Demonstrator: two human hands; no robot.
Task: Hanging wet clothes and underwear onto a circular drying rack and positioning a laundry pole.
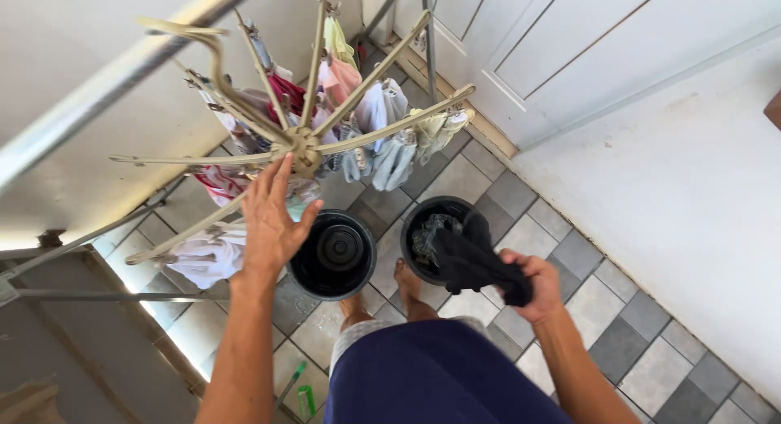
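My left hand (272,215) is raised with fingers spread, touching the hub of a beige round clip hanger (307,143) whose arms radiate outward. Small clothes, white, pink and pale blue (382,139), hang from its clips. My right hand (533,286) grips a dark wet garment (472,257) that trails down toward a black bucket (416,221) with more dark laundry in it. Beside that one stands a second black bucket (303,265), apparently without clothes.
Grey and white floor tiles (569,253) lie below, with my bare feet behind the buckets. A white panelled door (569,50) and white wall (691,188) stand on the right. A metal bar (106,74) crosses the upper left. A green bottle (306,401) lies near my left side.
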